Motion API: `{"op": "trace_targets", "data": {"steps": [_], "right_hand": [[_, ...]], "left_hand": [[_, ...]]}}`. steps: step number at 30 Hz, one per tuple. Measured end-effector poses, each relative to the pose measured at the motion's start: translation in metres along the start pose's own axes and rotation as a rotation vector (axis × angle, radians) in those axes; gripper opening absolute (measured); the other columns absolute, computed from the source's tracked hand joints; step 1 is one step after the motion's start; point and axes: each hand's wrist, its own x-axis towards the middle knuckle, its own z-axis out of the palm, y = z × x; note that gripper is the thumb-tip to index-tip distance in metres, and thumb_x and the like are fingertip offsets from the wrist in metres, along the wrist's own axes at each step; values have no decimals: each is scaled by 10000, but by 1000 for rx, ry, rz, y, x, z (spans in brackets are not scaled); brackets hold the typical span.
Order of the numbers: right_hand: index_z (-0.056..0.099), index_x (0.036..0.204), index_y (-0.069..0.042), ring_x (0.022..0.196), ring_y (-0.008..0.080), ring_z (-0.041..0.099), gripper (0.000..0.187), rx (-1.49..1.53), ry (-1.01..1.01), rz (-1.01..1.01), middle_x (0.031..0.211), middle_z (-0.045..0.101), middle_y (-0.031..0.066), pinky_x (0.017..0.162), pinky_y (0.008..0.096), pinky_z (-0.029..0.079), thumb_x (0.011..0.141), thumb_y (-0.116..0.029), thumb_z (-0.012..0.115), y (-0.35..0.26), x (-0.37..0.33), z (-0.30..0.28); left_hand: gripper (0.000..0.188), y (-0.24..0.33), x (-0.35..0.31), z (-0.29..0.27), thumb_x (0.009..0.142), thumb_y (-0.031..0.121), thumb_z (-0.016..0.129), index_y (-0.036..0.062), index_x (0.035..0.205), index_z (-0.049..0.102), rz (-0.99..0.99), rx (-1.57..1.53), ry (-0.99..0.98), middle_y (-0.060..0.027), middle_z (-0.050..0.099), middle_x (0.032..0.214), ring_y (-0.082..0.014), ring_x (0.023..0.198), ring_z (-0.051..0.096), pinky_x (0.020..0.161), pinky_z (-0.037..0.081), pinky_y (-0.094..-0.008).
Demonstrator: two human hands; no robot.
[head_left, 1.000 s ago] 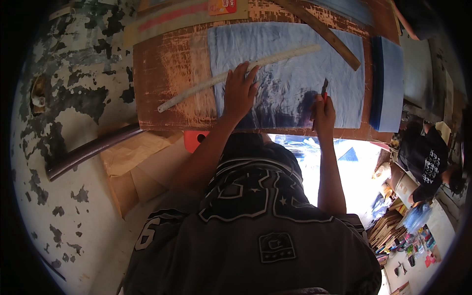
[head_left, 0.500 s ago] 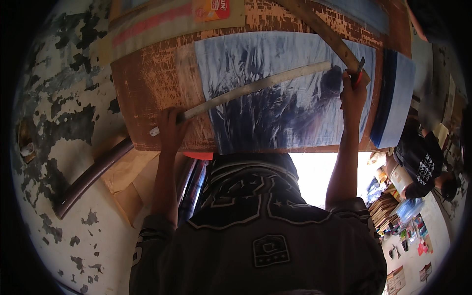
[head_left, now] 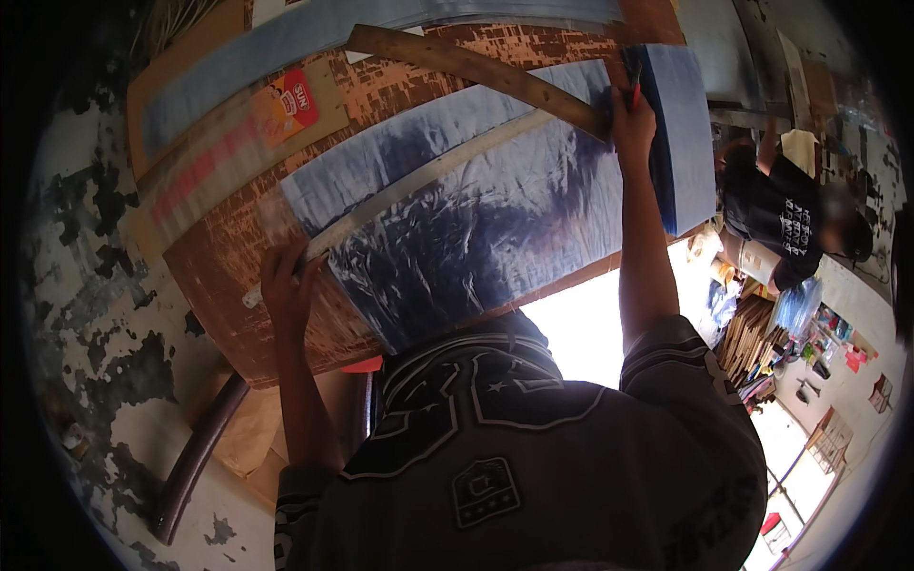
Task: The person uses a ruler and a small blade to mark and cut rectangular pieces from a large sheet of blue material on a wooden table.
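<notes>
On the worn brown table board lies a shiny bluish clear plastic sheet (head_left: 457, 228). A long pale straightedge (head_left: 419, 179) crosses it at a slant. At its left end, my left hand (head_left: 288, 290) is closed over it with bent fingers, and a small white tip shows beyond them. My right hand (head_left: 635, 133) is closed round a red-handled cutter knife (head_left: 636, 93) at the sheet's far right, blade pointing away from me. Touching or just beside that hand is one end of a flat wooden strip (head_left: 476, 71), which slants off to the far left.
A stack of blue plastic sheets (head_left: 671, 143) lies along the table's right edge. A printed package sheet (head_left: 290, 105) sits at the far left. A dark roll (head_left: 200, 457) leans by the peeling wall. To the right, another person (head_left: 776, 214) in black is near stacked cardboard (head_left: 747, 333).
My view has turned, so the table appears tilted. The straightedge now lies farther up the sheet, my left hand still on it. My right hand still holds the knife near the wooden strip's end.
</notes>
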Motion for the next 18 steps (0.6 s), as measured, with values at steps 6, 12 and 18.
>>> {"op": "trace_targets", "data": {"steps": [6, 12, 18], "right_hand": [[737, 1048, -70, 954, 416, 704, 417, -6, -6, 24, 928, 730, 210, 813, 484, 525, 907, -462, 709, 13, 13, 6], [737, 1051, -89, 942, 421, 701, 361, 13, -26, 9, 925, 725, 215, 802, 482, 523, 894, -413, 726, 6, 24, 3], [745, 1080, -112, 972, 421, 698, 299, -43, -25, -61, 957, 732, 213, 822, 487, 526, 901, -350, 720, -6, 33, 7]], "left_hand": [[283, 7, 25, 14, 875, 147, 799, 45, 1123, 708, 61, 7, 22, -117, 585, 997, -283, 891, 598, 759, 488, -424], [281, 30, 36, 33, 884, 164, 803, 40, 1120, 711, 54, -62, 47, -105, 595, 988, -275, 870, 600, 747, 489, -418], [281, 40, 58, 51, 877, 152, 809, 32, 1111, 710, 128, -43, 81, -97, 607, 973, -271, 869, 605, 735, 486, -422]]}}
